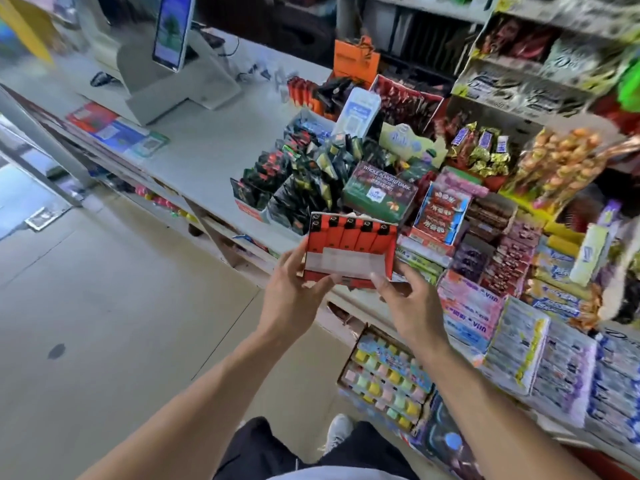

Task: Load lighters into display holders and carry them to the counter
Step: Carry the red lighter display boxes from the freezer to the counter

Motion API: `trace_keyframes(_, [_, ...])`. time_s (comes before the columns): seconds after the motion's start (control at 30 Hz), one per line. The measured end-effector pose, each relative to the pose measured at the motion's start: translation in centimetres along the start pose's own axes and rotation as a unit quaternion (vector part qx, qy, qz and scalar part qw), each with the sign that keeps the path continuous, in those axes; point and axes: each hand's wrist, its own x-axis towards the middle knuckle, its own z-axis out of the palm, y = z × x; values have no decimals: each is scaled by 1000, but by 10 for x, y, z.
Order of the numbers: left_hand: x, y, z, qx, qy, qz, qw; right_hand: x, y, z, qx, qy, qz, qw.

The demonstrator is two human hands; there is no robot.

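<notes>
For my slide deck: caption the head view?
Both hands hold a red lighter display holder above the shop counter.

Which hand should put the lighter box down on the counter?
Probably the left hand. Its fingers wrap the box edge, and the bare counter lies on its side. The right hand only touches the bottom corner, with snacks beyond it.

Single head cam, wide-angle: we look forward and down from standing height, over both forearms at the shop counter (207,147) edge. Close on the hands, floor (104,306) lower left, snack shelves right. No second view to overlap.
</notes>
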Motion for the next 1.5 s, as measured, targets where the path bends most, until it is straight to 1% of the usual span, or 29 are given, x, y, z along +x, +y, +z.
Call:
trace_keyframes(0.17, [69, -10, -26, 17, -25, 25, 999, 41, -32, 30, -32, 32, -7, 999])
trace_keyframes(0.43, [183, -24, -83, -1, -99, 74, 992, 98, -83, 100, -38, 145, 0, 989])
trace_keyframes(0.57, [233, -17, -93, 34, -119, 119, 985, 126, -105, 112, -55, 166, 6, 985])
trace_keyframes(0.73, [293, 2, -80, 42, -151, 141, 978, 174, -122, 102, -64, 193, 3, 979])
trace_keyframes(0.83, [330, 18, -65, 53, -153, 137, 977, 212, -123, 89, -66, 197, -7, 978])
trace_keyframes(0.9, [356, 29, -52, 66, -156, 145, 975, 239, -124, 80, -50, 206, 4, 977])
trace_keyframes(1.0, [392, 48, -32, 77, -159, 154, 972, 278, -122, 64, -30, 197, -6, 980])
trace_keyframes(1.1, [427, 65, -13, 94, -160, 160, 970, 318, -124, 47, -31, 186, 15, 982])
trace_keyframes(1.17, [452, 75, -2, 101, -152, 168, 969, 344, -128, 37, -29, 194, 7, 981])
trace_keyframes(1.3, [509, 95, 15, 132, -131, 237, 954, 390, -147, 22, -4, 203, -20, 979])
trace_keyframes(1.43, [581, 120, 30, 159, -146, 275, 937, 447, -158, 12, -7, 225, -38, 974])
trace_keyframes(1.5, [614, 138, 38, 167, -155, 299, 927, 480, -162, 7, -12, 256, -38, 966])
